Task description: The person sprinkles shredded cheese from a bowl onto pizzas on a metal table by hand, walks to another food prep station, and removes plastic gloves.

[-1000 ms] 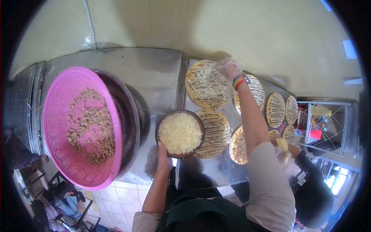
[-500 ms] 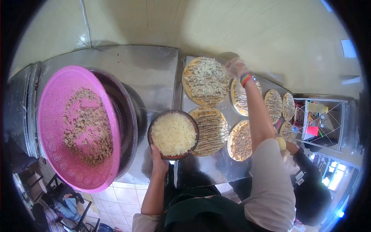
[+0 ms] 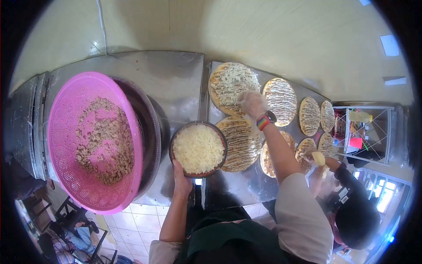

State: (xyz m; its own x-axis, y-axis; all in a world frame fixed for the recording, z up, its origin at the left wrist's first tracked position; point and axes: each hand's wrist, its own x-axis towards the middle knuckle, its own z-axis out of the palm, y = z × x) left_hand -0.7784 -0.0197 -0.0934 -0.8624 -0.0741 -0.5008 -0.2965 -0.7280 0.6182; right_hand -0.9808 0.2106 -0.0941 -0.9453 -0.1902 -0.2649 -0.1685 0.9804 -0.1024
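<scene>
My left hand (image 3: pixel 181 179) grips the near rim of a round dark bowl (image 3: pixel 176 128) heaped with pale grated cheese (image 3: pixel 198 148). My right hand (image 3: pixel 252 104), in a clear plastic glove, hovers at the lower right edge of a round flat pizza (image 3: pixel 233 83) strewn with white shreds. Its fingers look curled downward, and whatever lies within them is hidden. Just below, a second pizza (image 3: pixel 237 147) carries brown topping and zigzag lines of sauce. A third drizzled pizza (image 3: pixel 280 101) lies to the right, while my forearm partly covers a crumb-topped one (image 3: pixel 268 160).
On the left, a pink perforated basket (image 3: pixel 59 132) of brown crumbles tilts over a large metal basin (image 3: pixel 151 163). Several more drizzled pizzas (image 3: pixel 310 116) lie farther right. A co-worker (image 3: pixel 351 198) holds a sauce bottle (image 3: pixel 318 158) there. A wire shelf (image 3: pixel 389 136) stands beyond.
My right hand has come left and nearer, from the wall side to the first pizza's edge, uncovering the third pizza. The bowl stays in my left hand. The co-worker's bottle has shifted slightly.
</scene>
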